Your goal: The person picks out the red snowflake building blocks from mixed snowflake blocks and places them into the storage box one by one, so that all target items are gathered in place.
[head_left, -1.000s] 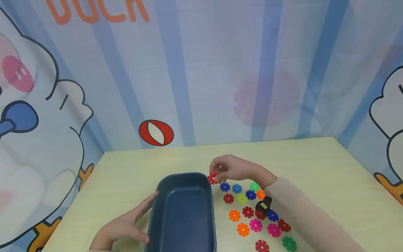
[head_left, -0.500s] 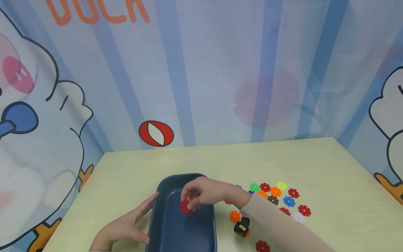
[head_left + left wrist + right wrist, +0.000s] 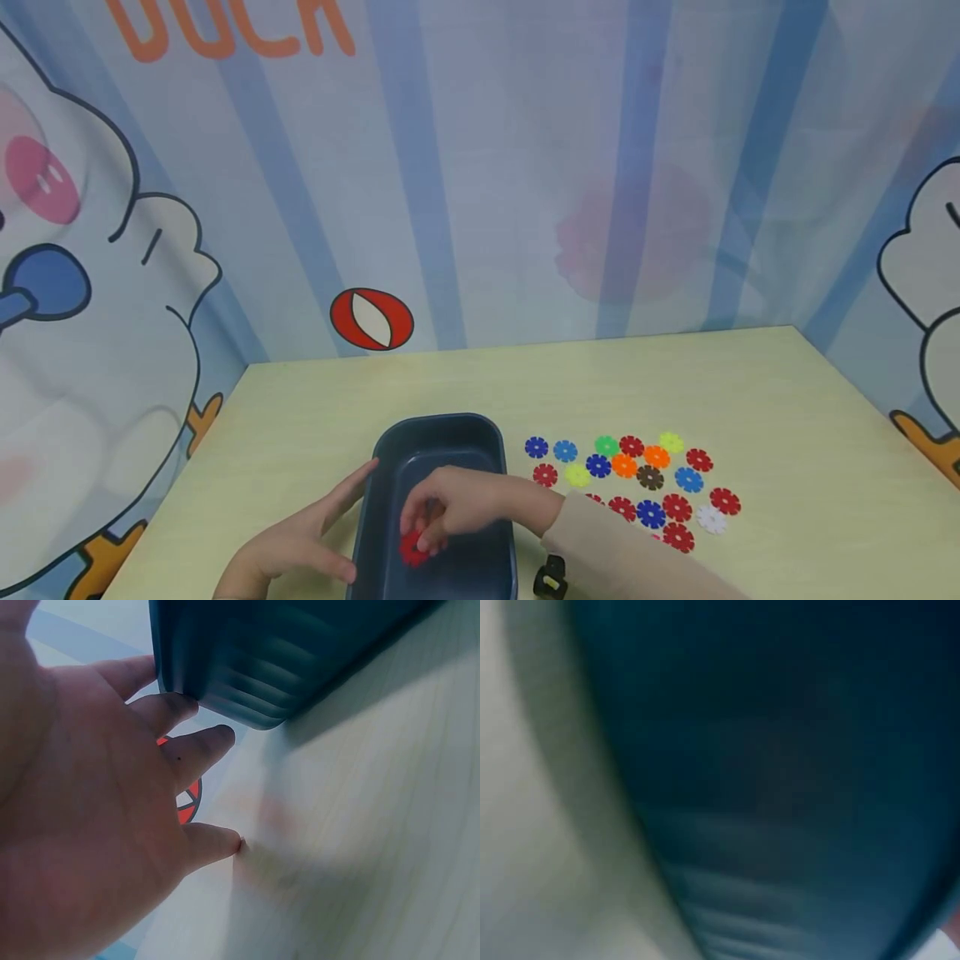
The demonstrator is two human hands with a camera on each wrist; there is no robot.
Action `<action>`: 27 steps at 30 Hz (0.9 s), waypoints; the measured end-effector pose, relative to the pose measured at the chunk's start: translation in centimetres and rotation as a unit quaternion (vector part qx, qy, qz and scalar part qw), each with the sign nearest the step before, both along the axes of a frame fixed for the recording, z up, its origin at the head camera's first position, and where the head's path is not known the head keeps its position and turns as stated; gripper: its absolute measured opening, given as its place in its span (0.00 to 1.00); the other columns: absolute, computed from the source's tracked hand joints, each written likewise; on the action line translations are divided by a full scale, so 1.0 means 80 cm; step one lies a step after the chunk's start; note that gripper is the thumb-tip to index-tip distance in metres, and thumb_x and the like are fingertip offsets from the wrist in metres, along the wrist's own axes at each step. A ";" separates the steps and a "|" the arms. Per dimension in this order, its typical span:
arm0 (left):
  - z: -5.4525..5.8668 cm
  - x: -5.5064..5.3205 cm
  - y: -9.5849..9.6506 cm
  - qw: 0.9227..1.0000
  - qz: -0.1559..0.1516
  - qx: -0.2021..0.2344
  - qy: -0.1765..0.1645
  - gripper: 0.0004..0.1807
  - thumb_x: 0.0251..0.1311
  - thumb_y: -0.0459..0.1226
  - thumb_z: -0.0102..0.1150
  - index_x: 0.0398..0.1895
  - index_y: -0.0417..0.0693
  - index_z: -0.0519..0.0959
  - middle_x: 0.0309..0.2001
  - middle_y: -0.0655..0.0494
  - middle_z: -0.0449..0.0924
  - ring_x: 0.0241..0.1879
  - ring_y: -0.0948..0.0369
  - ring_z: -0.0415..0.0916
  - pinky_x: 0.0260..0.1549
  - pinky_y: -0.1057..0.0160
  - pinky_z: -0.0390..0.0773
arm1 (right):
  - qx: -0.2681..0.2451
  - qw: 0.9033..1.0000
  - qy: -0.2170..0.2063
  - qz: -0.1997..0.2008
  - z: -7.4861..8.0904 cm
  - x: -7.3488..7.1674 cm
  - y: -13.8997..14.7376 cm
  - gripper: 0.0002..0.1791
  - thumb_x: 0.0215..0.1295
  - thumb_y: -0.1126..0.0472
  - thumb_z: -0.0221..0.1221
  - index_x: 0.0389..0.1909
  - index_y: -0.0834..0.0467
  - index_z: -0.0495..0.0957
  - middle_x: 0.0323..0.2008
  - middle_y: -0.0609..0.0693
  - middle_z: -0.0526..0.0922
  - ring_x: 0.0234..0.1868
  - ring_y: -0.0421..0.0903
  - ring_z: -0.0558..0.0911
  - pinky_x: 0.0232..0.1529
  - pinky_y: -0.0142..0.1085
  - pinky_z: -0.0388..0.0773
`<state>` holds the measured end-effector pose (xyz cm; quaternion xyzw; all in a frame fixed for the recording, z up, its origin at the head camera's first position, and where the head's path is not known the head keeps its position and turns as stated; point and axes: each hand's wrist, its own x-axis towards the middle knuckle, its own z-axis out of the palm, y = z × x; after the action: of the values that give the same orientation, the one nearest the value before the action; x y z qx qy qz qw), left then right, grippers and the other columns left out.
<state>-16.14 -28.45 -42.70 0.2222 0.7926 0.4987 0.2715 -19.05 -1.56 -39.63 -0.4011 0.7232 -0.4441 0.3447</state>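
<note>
A dark blue rectangular basin [image 3: 480,567] stands on the table. My right hand [image 3: 465,504] is down inside the basin's outline, pinching a red notched plastic disc [image 3: 412,550] between thumb and fingers. Along the basin's left side lies my left hand [image 3: 296,542], its fingers spread and nearly straight. In the left wrist view some fingertips of the left hand [image 3: 112,780] touch the outer wall of the basin [image 3: 247,660]. The right wrist view is filled by the blurred outside of the basin [image 3: 765,750]; the right hand's grip is hidden there.
Several notched discs in mixed colours lie flat to the right of the basin, among them a brown disc [image 3: 650,477] and a white disc [image 3: 712,519]. The right sleeve [image 3: 615,542] covers part of this group. A printed cloth [image 3: 510,167] hangs behind the table.
My right hand has carried the red disc from beside the basin's far right corner leftward and nearer, into the basin. The left hand and the basin stay where they were.
</note>
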 end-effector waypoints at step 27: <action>-0.004 -0.001 -0.003 1.000 -0.011 0.010 0.004 0.58 0.53 0.46 0.70 0.78 0.56 0.39 0.77 0.41 0.33 0.73 0.37 0.32 0.61 0.25 0.37 | 0.069 0.994 -0.063 0.052 -0.030 0.018 -0.025 0.10 0.58 0.80 0.57 0.39 0.71 0.80 0.20 0.47 0.78 0.20 0.36 0.78 0.26 0.27 0.79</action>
<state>-16.25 -28.71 -43.00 0.2354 0.7861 0.5028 0.2718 -17.64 -3.57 -42.04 -0.3847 0.7073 -0.3992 0.4386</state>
